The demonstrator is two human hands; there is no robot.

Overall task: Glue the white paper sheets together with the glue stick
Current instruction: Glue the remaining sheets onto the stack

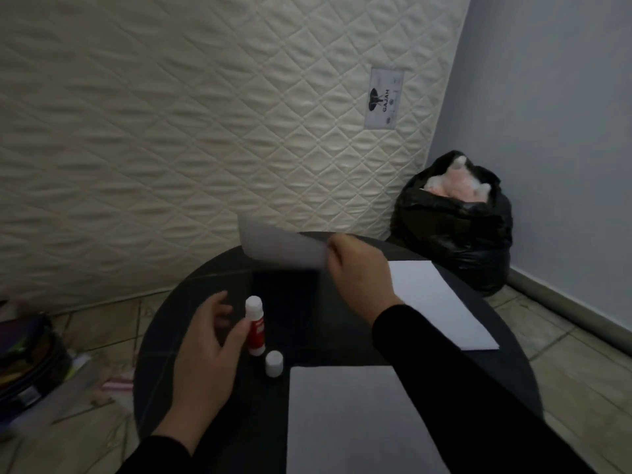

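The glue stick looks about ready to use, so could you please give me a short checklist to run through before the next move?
1. Cap off: ok. The cap stands on the table beside the glue stick.
2. Glue stick in hand: ok. The left hand touches it with the thumb as it stands upright, though the grip is partly hidden.
3. Sheet ready: ok. The right hand holds the lifted sheet above the table.
4. Other sheets flat: ok. The near sheet and far sheet lie flat.
5. Glue exposed at the tip: cannot tell.
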